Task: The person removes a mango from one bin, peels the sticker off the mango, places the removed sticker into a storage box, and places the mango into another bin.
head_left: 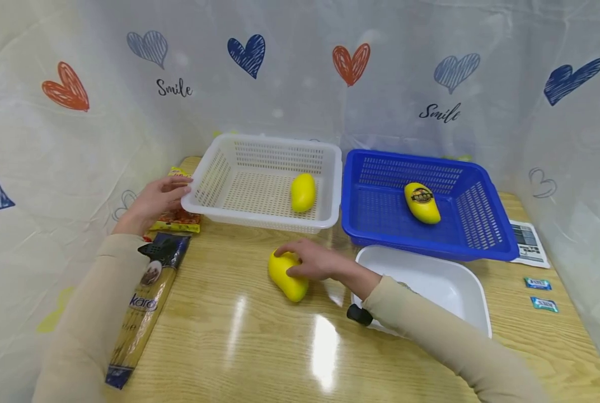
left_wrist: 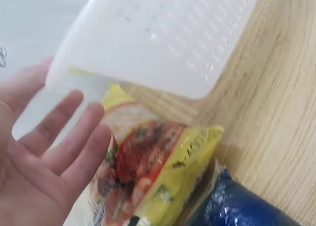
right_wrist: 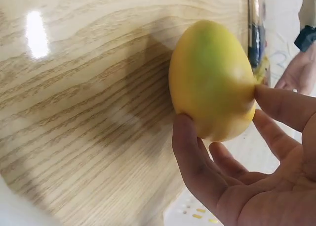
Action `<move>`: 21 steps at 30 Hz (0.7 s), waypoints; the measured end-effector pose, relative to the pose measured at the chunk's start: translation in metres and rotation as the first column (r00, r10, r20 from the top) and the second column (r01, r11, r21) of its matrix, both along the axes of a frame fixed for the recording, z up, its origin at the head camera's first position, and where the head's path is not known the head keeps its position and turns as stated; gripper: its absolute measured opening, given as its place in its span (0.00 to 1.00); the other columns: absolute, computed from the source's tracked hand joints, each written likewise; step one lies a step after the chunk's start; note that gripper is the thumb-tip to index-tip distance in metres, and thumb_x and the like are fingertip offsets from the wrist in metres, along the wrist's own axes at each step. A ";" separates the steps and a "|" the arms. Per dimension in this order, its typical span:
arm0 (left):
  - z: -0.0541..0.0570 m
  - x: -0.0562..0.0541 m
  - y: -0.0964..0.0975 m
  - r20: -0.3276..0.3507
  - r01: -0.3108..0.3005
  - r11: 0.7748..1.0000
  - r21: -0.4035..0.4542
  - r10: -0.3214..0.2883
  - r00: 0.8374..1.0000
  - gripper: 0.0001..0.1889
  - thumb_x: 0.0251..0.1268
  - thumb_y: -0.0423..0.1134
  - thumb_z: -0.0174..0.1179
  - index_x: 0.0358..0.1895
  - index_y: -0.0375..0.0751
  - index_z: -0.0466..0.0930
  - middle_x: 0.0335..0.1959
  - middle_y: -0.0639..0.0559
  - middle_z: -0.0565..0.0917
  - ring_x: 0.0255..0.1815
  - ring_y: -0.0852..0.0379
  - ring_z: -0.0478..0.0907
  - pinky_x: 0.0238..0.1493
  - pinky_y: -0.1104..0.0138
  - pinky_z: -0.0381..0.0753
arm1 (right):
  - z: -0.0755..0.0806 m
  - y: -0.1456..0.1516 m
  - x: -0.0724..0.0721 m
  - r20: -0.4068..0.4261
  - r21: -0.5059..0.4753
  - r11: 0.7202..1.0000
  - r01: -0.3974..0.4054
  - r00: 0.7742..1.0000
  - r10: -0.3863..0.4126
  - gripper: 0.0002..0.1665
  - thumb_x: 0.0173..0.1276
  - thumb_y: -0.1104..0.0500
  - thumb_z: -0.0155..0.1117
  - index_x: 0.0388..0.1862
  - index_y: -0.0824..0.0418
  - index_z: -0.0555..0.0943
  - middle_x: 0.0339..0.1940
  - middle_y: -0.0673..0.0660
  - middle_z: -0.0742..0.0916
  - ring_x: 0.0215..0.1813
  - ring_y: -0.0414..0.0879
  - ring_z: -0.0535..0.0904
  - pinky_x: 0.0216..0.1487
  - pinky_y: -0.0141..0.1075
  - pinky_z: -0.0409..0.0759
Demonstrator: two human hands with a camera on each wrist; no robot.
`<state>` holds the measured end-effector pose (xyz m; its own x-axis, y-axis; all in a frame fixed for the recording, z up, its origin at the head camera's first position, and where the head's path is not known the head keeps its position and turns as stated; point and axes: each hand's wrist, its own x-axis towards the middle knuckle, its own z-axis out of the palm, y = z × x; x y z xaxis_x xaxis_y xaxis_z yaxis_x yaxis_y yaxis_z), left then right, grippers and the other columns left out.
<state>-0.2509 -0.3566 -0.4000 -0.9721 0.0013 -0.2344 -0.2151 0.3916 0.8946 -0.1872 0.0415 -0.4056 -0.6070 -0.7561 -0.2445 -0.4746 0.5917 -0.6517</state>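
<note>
My right hand point(head_left: 317, 260) grips a yellow mango point(head_left: 291, 288) low over the wooden table, in front of the white basket point(head_left: 252, 220). In the right wrist view, the thumb and fingers hold one end of this mango point(right_wrist: 210, 67), whose skin has a greenish patch. My left hand point(head_left: 154, 204) is at the left rim of the white basket, its fingers spread and loosely extended in the left wrist view. Another mango point(head_left: 303, 193) lies inside the white basket. A mango with a dark label point(head_left: 423, 208) is in the blue basket point(head_left: 426, 246).
A yellow-and-red food packet point(left_wrist: 143, 161) lies under my left hand, with a long pack of spaghetti point(head_left: 144, 302) nearer me. Partly under my right arm is a white tray point(head_left: 456, 291). Two small blue wrapped packets point(head_left: 538, 284) and a printed sheet point(head_left: 530, 244) lie at right.
</note>
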 end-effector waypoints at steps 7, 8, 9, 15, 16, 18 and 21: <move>-0.008 -0.002 -0.006 -0.024 0.031 0.989 0.143 -0.028 0.999 0.30 0.69 0.51 0.58 0.69 0.43 0.64 0.61 0.52 0.70 0.51 0.63 0.78 0.48 0.69 0.81 | -0.001 -0.007 -0.003 -0.021 0.023 0.999 -0.025 0.999 0.025 0.28 0.66 0.59 0.62 0.66 0.56 0.75 0.62 0.63 0.78 0.62 0.55 0.71 0.61 0.44 0.70; -0.008 -0.002 -0.007 -0.027 0.042 0.989 0.144 -0.039 0.999 0.30 0.69 0.51 0.58 0.69 0.42 0.64 0.61 0.52 0.70 0.51 0.62 0.78 0.48 0.69 0.81 | -0.001 -0.008 -0.002 0.004 0.019 1.000 -0.015 1.000 0.015 0.28 0.66 0.59 0.62 0.66 0.56 0.74 0.62 0.64 0.77 0.62 0.55 0.71 0.59 0.44 0.73; -0.009 -0.003 -0.008 -0.028 0.051 0.988 0.147 -0.048 0.998 0.30 0.69 0.51 0.58 0.69 0.42 0.65 0.61 0.51 0.70 0.50 0.62 0.78 0.47 0.69 0.81 | -0.001 -0.009 -0.002 0.027 0.015 1.000 -0.002 1.000 0.002 0.28 0.66 0.59 0.62 0.66 0.56 0.74 0.63 0.65 0.77 0.61 0.56 0.71 0.56 0.44 0.76; -0.016 -0.004 -0.011 -0.021 0.084 0.967 0.241 -0.081 0.996 0.27 0.72 0.47 0.56 0.70 0.43 0.65 0.61 0.49 0.70 0.50 0.59 0.79 0.47 0.67 0.82 | -0.005 -0.012 0.000 0.182 -0.021 0.996 0.088 0.980 -0.083 0.29 0.68 0.57 0.66 0.68 0.55 0.72 0.63 0.66 0.73 0.51 0.52 0.75 0.30 0.42 0.84; -0.016 -0.004 -0.011 -0.019 0.085 0.961 0.262 -0.083 0.996 0.26 0.72 0.46 0.56 0.70 0.43 0.66 0.61 0.49 0.70 0.50 0.59 0.79 0.46 0.67 0.82 | -0.005 -0.012 0.000 0.188 -0.026 0.995 0.094 0.978 -0.087 0.30 0.67 0.57 0.66 0.68 0.55 0.72 0.63 0.65 0.74 0.49 0.50 0.76 0.30 0.42 0.84; -0.017 -0.005 -0.011 -0.015 0.079 0.952 0.294 -0.078 0.997 0.26 0.72 0.45 0.56 0.69 0.43 0.66 0.61 0.49 0.70 0.49 0.58 0.80 0.46 0.67 0.82 | -0.006 -0.012 0.000 0.208 -0.050 0.993 0.106 0.974 -0.093 0.30 0.67 0.57 0.67 0.67 0.56 0.72 0.61 0.64 0.75 0.43 0.48 0.78 0.30 0.43 0.84; -0.017 -0.005 -0.009 -0.008 0.065 0.950 0.305 -0.066 0.998 0.26 0.72 0.46 0.56 0.69 0.43 0.66 0.60 0.49 0.70 0.48 0.59 0.80 0.45 0.68 0.82 | -0.004 -0.009 0.000 0.262 -0.094 0.987 0.130 0.960 -0.101 0.30 0.67 0.57 0.66 0.68 0.55 0.72 0.62 0.63 0.75 0.40 0.48 0.80 0.32 0.46 0.85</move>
